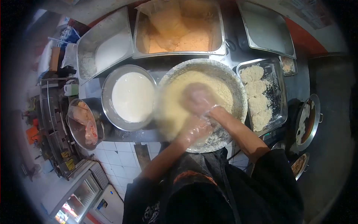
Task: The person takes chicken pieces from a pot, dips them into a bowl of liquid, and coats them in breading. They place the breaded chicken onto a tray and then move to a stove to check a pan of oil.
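Observation:
A large round basin (244,102) holds pale yellow crumb-like flour (175,108). Both of my hands are inside it, in thin clear plastic gloves. My right hand (199,99) is over the middle of the flour, its fingers smeared by motion. Closer to me, my left hand (197,128) is low in the basin beside the right wrist, its fingers hard to make out. Whether either hand holds anything is hidden by blur. To the left stands a metal bowl (108,112) of white liquid (133,96). On the right, a metal tray (281,100) bears several crumb-coated pieces (259,100).
Behind are a bin (223,44) of orange powder with a plastic bag (164,22), a bin (85,63) of white powder, and another deep metal bin (268,30). A pot (71,127) with raw-looking pieces stands far left. Round pans (319,108) sit far right.

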Action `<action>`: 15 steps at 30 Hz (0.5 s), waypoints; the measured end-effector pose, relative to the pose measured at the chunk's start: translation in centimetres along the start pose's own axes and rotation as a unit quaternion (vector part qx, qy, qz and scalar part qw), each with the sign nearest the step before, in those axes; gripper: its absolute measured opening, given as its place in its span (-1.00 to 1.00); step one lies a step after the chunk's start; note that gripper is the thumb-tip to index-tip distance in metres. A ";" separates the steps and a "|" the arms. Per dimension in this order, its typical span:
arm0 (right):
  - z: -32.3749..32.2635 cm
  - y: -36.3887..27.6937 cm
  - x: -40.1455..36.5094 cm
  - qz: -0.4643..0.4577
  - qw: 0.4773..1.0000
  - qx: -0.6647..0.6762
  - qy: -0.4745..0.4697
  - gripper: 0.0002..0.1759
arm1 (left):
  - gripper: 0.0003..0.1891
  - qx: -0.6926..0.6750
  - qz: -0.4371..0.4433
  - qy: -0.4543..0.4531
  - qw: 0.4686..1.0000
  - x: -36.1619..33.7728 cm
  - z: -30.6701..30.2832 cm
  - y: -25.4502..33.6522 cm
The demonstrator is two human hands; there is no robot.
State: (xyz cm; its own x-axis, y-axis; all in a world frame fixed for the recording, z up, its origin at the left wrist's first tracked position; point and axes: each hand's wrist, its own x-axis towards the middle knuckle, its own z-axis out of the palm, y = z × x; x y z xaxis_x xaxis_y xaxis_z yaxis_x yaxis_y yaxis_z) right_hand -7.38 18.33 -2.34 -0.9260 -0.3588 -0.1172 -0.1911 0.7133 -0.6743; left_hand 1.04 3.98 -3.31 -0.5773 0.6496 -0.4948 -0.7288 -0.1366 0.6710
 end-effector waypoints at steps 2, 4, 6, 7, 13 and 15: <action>0.4 0.1 0.2 -0.053 0.998 0.016 -0.034 -0.61 | -0.39 -0.265 0.025 -0.033 0.963 1.4 -1.5 -2.3; 1.8 0.9 0.0 -0.134 0.982 -0.035 0.131 -0.69 | -0.43 -0.223 0.031 -0.047 0.973 2.1 -2.5 -3.1; 1.3 2.9 1.8 -0.159 0.980 -0.066 0.099 -0.71 | -0.47 -0.176 0.041 -0.046 0.982 1.5 -3.4 -3.7; 1.5 2.4 0.5 -0.168 0.980 -0.089 0.062 -0.73 | -0.48 -0.148 0.036 -0.041 0.987 0.6 -3.5 -4.0; 2.9 1.5 0.2 -0.113 0.992 -0.023 0.050 -0.65 | -0.58 -0.344 -0.030 -0.050 0.937 -2.0 -4.6 -4.2; 2.4 0.7 0.2 -0.106 0.988 -0.108 0.040 -0.63 | -0.60 -0.209 0.008 -0.026 0.978 -2.7 -4.4 -2.9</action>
State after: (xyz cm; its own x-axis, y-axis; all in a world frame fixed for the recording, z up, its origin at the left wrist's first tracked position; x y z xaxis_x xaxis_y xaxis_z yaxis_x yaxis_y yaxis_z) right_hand -6.89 17.31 -4.58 -0.8786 -0.4717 0.0740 -0.4407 0.7415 -0.5059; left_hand 3.11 -0.69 -6.39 -0.5775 0.6808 -0.4505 -0.8134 -0.4328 0.3887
